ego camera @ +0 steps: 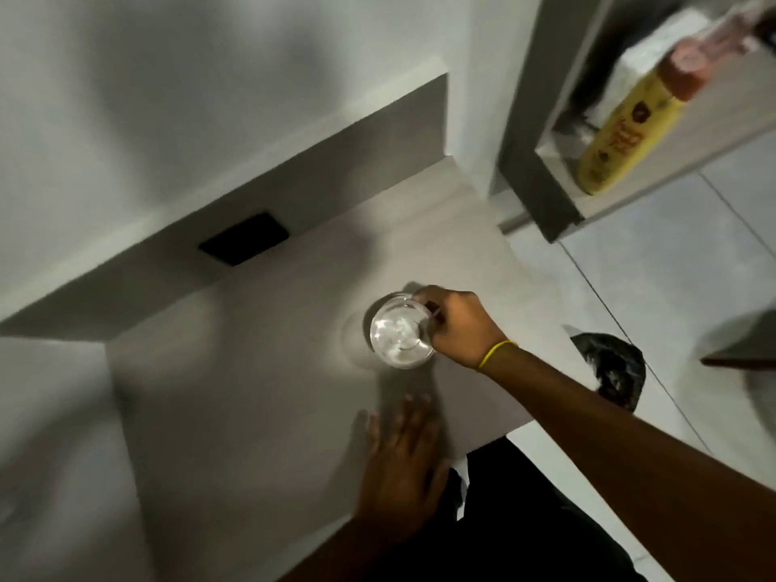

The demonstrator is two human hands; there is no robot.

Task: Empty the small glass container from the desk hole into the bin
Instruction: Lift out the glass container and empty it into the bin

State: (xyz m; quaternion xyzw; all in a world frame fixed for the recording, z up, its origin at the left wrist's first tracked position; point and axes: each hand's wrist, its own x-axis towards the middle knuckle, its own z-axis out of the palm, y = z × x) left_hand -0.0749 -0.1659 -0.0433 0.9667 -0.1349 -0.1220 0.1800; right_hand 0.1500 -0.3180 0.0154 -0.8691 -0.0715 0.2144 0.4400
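A small clear glass container (401,331) with something white inside sits at the round hole in the grey desk (252,392). My right hand (460,325) grips its right rim, a yellow band on the wrist. My left hand (399,464) rests flat on the desk nearer me, fingers spread, holding nothing. A bin with a black liner (611,367) stands on the floor just past the desk's right edge, partly hidden by my right forearm.
A black socket plate (243,238) is set in the desk's back panel. At upper right a shelf unit holds a yellow bottle with an orange cap (630,128). Pale floor tiles (672,266) lie to the right. A dark object's edge (743,350) shows at far right.
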